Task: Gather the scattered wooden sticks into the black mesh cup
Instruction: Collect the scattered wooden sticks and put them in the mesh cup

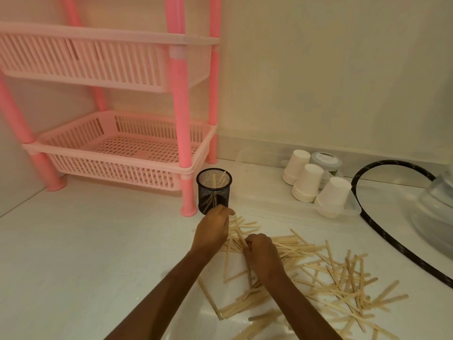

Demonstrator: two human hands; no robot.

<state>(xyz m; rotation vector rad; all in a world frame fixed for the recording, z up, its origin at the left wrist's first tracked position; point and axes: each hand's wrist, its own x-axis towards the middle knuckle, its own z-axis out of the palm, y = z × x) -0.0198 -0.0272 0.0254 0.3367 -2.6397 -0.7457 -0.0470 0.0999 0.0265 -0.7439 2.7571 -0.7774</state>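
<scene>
Many pale wooden sticks (326,273) lie scattered on the white floor, from the middle to the lower right. The black mesh cup (213,191) stands upright just behind them, beside a pink rack leg, with a few sticks inside. My left hand (212,229) rests on the near-left end of the pile, right in front of the cup, fingers curled on sticks. My right hand (261,253) is a little nearer to me, its fingers pinched around a few sticks in the pile.
A pink two-tier plastic rack (117,153) stands at the back left. Stacks of white paper cups (307,182) and a lidded jar (326,161) sit by the wall. A black hoop (382,236) and a clear container (436,212) lie to the right.
</scene>
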